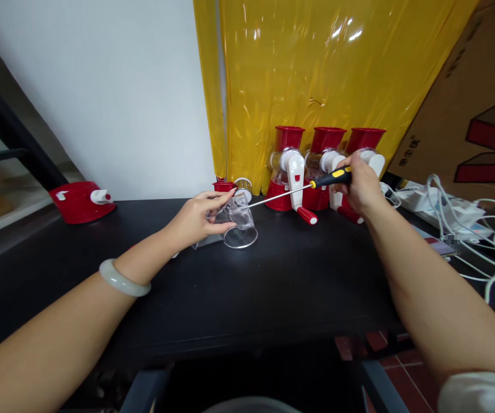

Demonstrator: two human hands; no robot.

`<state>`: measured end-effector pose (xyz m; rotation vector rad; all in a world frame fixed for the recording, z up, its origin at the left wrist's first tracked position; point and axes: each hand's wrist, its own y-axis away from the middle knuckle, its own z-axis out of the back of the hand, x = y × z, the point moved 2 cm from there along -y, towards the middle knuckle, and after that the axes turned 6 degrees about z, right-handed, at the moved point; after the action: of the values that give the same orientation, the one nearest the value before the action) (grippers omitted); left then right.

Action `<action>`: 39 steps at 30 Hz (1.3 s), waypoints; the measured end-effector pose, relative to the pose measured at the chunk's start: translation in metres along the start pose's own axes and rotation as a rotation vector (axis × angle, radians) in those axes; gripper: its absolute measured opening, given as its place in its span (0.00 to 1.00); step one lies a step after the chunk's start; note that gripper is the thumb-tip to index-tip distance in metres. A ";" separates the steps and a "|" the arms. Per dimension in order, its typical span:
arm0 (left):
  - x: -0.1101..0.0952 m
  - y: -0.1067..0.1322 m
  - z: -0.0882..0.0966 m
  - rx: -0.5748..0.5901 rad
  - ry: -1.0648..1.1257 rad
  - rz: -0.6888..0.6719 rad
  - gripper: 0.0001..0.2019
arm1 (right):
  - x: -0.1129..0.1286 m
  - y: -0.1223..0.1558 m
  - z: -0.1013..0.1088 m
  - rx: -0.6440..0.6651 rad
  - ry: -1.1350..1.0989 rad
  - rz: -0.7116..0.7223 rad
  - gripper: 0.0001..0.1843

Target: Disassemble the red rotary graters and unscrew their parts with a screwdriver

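Observation:
My left hand has its fingers wrapped round a clear plastic grater housing, whose round rim faces down towards the table. In my right hand is a screwdriver with a black and yellow handle. Its long metal shaft slants down to the left, and the tip meets the clear housing; what exactly it touches there is too small to tell. Just behind the housing are a metal grater drum with a white end and a red part, partly hidden by my left hand.
Several red and white rotary graters with cranks, one of them here, stand along the back. A red base sits at the far left of the black table. White cables tangle at the right, beside a cardboard box.

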<state>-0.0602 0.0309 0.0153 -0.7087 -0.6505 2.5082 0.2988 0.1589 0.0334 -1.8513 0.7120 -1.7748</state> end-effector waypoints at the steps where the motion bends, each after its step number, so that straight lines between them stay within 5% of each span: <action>1: 0.000 0.000 0.000 0.001 0.003 -0.001 0.34 | -0.002 -0.001 0.000 -0.019 0.004 -0.002 0.22; 7: 0.000 0.000 0.000 0.000 0.001 0.003 0.34 | 0.004 0.002 0.001 0.060 -0.159 0.000 0.13; 15: -0.001 0.000 0.000 -0.014 -0.005 -0.028 0.34 | -0.001 0.003 -0.001 0.006 -0.100 -0.052 0.25; 28: 0.000 0.000 0.000 -0.012 -0.026 -0.022 0.35 | -0.001 0.005 -0.003 0.006 -0.240 -0.005 0.12; 33: 0.000 0.000 0.000 -0.011 -0.012 -0.023 0.34 | -0.009 0.003 0.002 -0.050 -0.028 0.027 0.25; 39: 0.000 0.000 0.000 -0.017 -0.012 -0.023 0.34 | -0.020 0.000 0.007 -0.071 0.056 0.089 0.20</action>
<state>-0.0606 0.0313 0.0154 -0.6892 -0.6816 2.4908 0.3054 0.1716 0.0178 -1.7916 0.8752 -1.7716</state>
